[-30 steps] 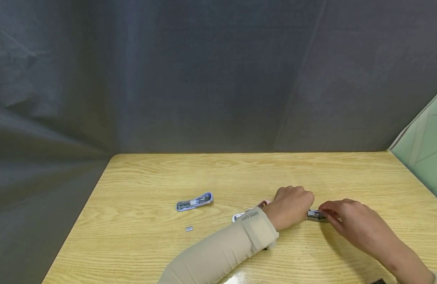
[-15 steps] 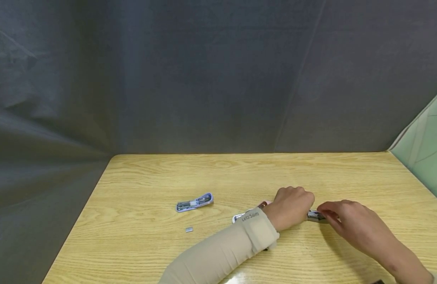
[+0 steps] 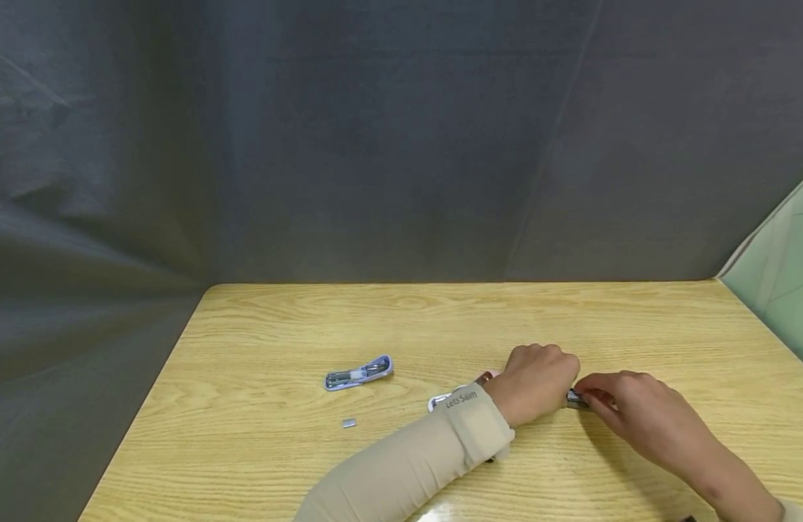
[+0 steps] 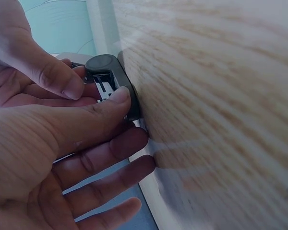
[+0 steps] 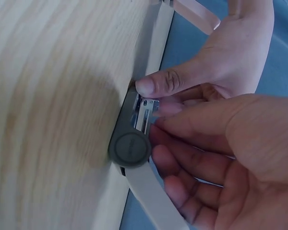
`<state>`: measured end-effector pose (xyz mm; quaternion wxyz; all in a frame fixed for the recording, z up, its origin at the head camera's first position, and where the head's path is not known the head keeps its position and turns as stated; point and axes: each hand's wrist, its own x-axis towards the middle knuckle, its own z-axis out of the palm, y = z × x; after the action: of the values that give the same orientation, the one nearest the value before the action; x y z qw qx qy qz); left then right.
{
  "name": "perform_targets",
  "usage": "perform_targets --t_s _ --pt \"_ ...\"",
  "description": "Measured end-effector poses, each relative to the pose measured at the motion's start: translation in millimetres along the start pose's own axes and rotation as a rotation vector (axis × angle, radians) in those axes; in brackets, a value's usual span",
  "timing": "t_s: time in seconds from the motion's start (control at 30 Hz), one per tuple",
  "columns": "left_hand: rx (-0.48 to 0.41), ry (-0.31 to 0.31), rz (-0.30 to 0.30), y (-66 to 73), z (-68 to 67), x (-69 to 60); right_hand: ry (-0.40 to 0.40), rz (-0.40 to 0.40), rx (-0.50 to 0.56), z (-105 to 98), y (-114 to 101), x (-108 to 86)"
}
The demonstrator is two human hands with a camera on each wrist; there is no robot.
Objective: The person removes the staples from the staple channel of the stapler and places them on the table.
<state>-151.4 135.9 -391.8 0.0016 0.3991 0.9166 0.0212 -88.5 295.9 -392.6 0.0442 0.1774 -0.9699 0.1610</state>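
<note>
A grey stapler (image 3: 576,399) with its long handle swung back lies at the right of the table; its metal staple channel shows in both wrist views. My left hand (image 3: 534,384) holds its front end, the thumb pressing there in the right wrist view. The other left fingers spread beside the tabletop in the left wrist view. My right hand (image 3: 656,417) has thumb and forefinger at the channel, pinching near the hinge (image 5: 129,148). Whatever may lie between those right fingertips is hidden.
A lilac stapler (image 3: 358,373), opened out, lies left of centre. Nearer me is a small strip of staples (image 3: 349,423). A white and pink stapler (image 3: 438,402) sits partly hidden behind my left sleeve. A dark curtain (image 3: 388,145) hangs behind the table.
My right hand has shifted slightly left along the grey stapler, toward my left hand, covering more of it. The left hand keeps its hold, and the other things lie as before.
</note>
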Motion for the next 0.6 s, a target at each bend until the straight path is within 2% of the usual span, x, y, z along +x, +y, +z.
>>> perform_targets --t_s 0.6 --pt "-0.010 -0.009 0.003 -1.6 -0.3 0.7 0.078 0.084 0.076 3.9 -0.4 2.2"
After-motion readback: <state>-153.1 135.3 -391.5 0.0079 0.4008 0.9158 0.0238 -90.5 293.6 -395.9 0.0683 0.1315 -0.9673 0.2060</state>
